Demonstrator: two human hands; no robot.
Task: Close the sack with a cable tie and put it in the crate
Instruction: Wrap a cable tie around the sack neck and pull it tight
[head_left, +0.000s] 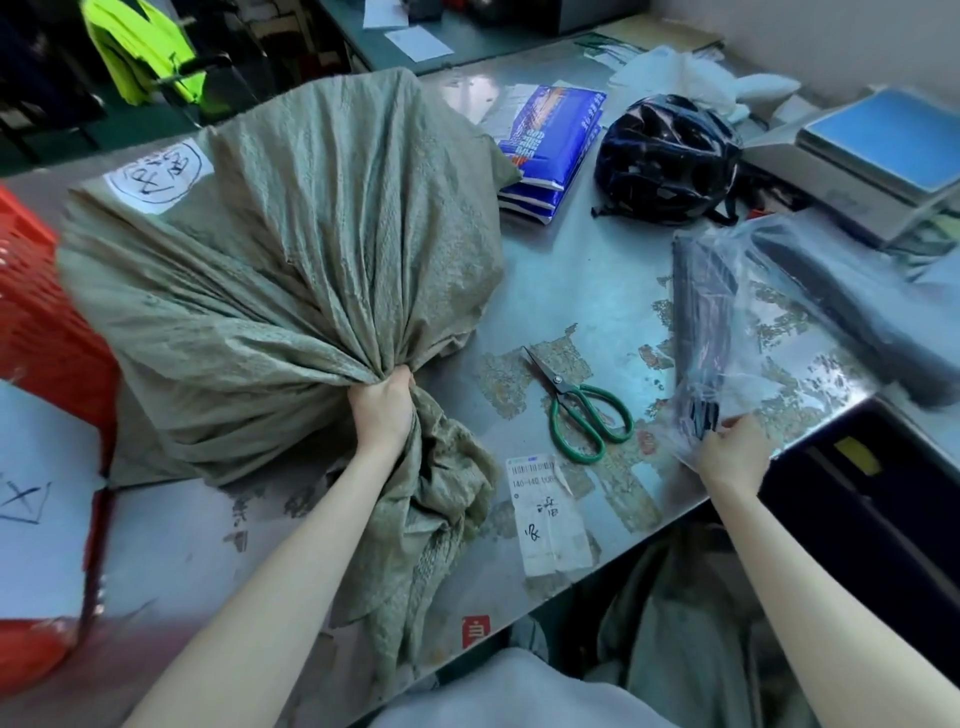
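A big grey-green woven sack (291, 270) lies full on the metal table (571, 291). My left hand (382, 413) grips its gathered neck tight, and the loose mouth hangs toward me. My right hand (732, 452) is at the open end of a clear plastic bag of black cable ties (701, 332), fingers pinching the tie ends. A red plastic crate (41, 317) stands at the left edge, partly hidden by the sack and a white sheet.
Green-handled scissors (582, 410) lie between my hands. A white label (550, 514) is stuck near the front edge. Behind are a black helmet (665, 161), blue packets (550, 145), a scale (872, 156) and a second black bundle (852, 312).
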